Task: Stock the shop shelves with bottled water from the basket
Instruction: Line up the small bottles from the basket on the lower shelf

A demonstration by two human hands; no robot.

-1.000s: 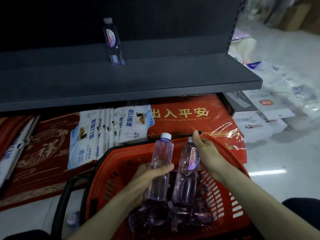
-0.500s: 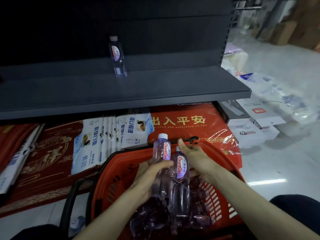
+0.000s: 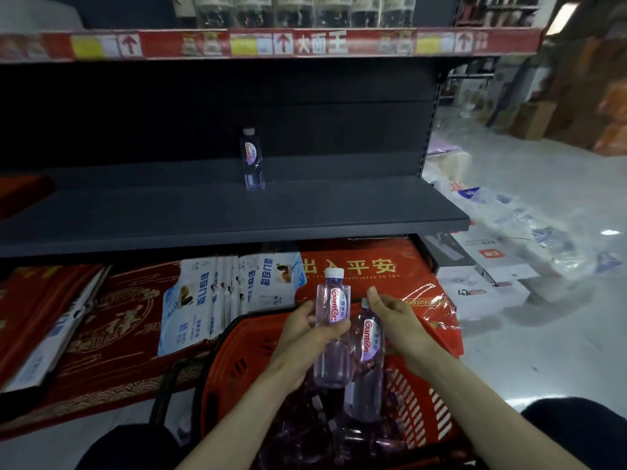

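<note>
My left hand [image 3: 307,329] grips a clear water bottle [image 3: 331,337] with a white cap and a red-lettered label, held upright above the red basket [image 3: 419,401]. My right hand [image 3: 398,322] holds a second, similar bottle [image 3: 366,361] just to the right and lower, its cap hidden behind my fingers. Several more bottles [image 3: 325,439] lie in the basket below. One bottle [image 3: 252,159] stands upright at the back of the dark grey shelf [image 3: 237,218].
A red price strip [image 3: 271,45] edges the shelf above, which carries bottles. Red doormats [image 3: 112,330] and white packets [image 3: 220,293] lie under the grey shelf. White boxes [image 3: 481,290] and plastic-wrapped goods sit on the floor to the right. My knees frame the basket.
Both hands have lifted their bottles slightly and brought them closer together. My head has tilted up, so the upper shelf with its red strip is now in sight.
</note>
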